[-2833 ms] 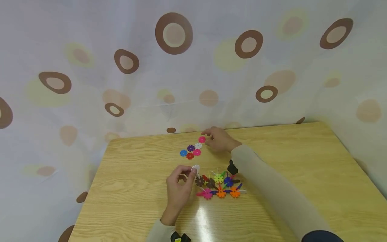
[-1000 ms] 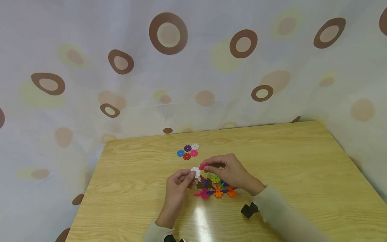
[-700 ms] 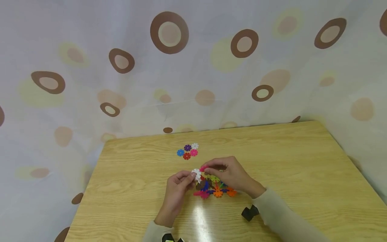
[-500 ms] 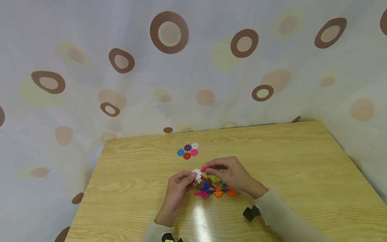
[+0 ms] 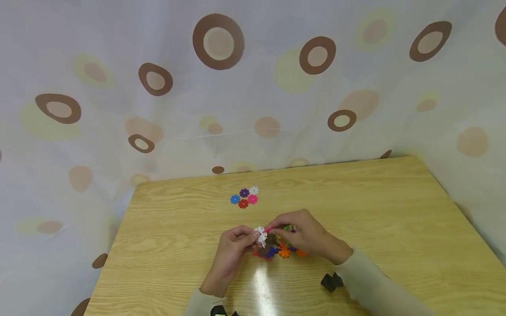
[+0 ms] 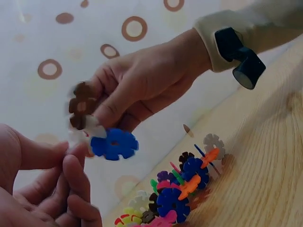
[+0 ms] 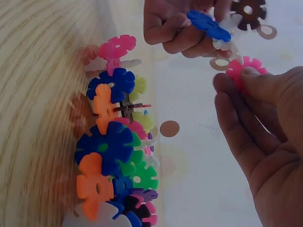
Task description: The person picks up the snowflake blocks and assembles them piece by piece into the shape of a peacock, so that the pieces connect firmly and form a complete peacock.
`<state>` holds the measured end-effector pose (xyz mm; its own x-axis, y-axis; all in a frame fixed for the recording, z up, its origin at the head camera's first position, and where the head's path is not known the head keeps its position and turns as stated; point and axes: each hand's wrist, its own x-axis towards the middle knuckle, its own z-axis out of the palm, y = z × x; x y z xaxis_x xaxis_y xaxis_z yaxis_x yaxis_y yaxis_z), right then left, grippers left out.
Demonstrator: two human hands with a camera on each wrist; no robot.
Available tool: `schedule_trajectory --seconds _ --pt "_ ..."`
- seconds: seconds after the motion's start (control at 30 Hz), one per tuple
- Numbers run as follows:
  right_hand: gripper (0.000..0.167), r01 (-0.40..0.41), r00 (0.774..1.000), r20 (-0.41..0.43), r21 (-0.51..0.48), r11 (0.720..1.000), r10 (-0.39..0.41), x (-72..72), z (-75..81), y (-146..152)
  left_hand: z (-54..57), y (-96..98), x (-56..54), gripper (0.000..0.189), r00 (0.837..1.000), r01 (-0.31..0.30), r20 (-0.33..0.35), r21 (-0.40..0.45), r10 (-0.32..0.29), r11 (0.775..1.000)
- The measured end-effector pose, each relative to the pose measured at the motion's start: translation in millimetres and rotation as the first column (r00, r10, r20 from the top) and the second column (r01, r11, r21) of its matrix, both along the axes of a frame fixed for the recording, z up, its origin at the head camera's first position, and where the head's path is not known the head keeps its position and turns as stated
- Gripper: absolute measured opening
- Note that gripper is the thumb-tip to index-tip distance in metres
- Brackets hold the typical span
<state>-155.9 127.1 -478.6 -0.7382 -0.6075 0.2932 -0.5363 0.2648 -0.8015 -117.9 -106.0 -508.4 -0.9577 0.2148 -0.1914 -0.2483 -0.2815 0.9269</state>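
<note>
My left hand (image 5: 229,256) pinches a white notched plastic disc (image 5: 260,237) in front of the chest. Joined to it are a blue disc (image 6: 118,145) and a brown disc (image 7: 253,21). Between thumb and fingertips, my right hand (image 5: 310,235) pinches a pink notched disc (image 7: 245,67) by its edge. The pink disc meets the edge of the white one in the head view. Beneath both hands, a multicoloured structure of interlocked discs (image 7: 105,147) stands on the table, partly hidden by the hands in the head view.
Loose flat discs lie farther back on the wooden table (image 5: 178,228): blue (image 5: 235,199), purple (image 5: 244,193), white (image 5: 254,190), red (image 5: 243,203) and pink (image 5: 253,199). A patterned curtain (image 5: 237,96) hangs behind the table's far edge.
The right hand has picked the farthest pink disc off the back of the table and brought it to the white disc in the left hand. Both hands have since lowered slightly.
</note>
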Motion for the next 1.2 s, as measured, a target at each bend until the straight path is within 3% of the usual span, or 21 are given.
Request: schedule_trajectory --seconds 0.37,0.5,0.6,0.7,0.83,0.93,1.07,1.2 --pt "0.016 -0.033 0.998 -0.047 0.016 0.999 0.033 2.6 -1.7 0 2.4 -5.8 -2.9 0.021 0.997 0.071 -0.020 -0.042 -0.072 0.997" --pt "0.017 -0.020 0.995 -0.099 0.049 0.999 0.025 -0.2 -0.5 -1 2.4 -9.4 -3.2 0.017 0.995 0.088 -0.042 -0.078 -0.091 0.993" --pt "0.020 0.029 0.991 -0.135 0.049 0.998 -0.023 -3.1 1.9 2 3.1 -7.1 -2.6 0.013 0.996 0.051 -0.061 -0.122 -0.058 0.991" --pt "0.022 0.105 0.982 -0.162 0.017 0.994 -0.101 -3.3 3.7 7 4.9 -2.3 -2.4 0.016 0.997 -0.026 -0.082 -0.170 0.012 0.985" --pt "0.024 0.170 0.958 -0.225 -0.054 0.984 -0.178 2.1 2.5 8 11.2 3.8 -3.3 0.022 0.985 -0.144 -0.131 -0.238 0.115 0.961" --pt "0.028 0.198 0.933 -0.292 -0.074 0.977 -0.211 8.7 1.3 5 16.5 10.1 -4.6 0.021 0.970 -0.202 -0.189 -0.274 0.153 0.940" --pt "0.035 0.267 0.894 -0.361 -0.048 0.962 -0.266 16.3 -1.2 -1 20.2 20.8 -4.8 0.019 0.958 -0.230 -0.232 -0.279 0.167 0.932" --pt "0.036 0.350 0.851 -0.409 -0.026 0.937 -0.329 21.0 -6.0 -6 19.9 30.7 -3.2 0.019 0.960 -0.227 -0.222 -0.276 0.168 0.934"
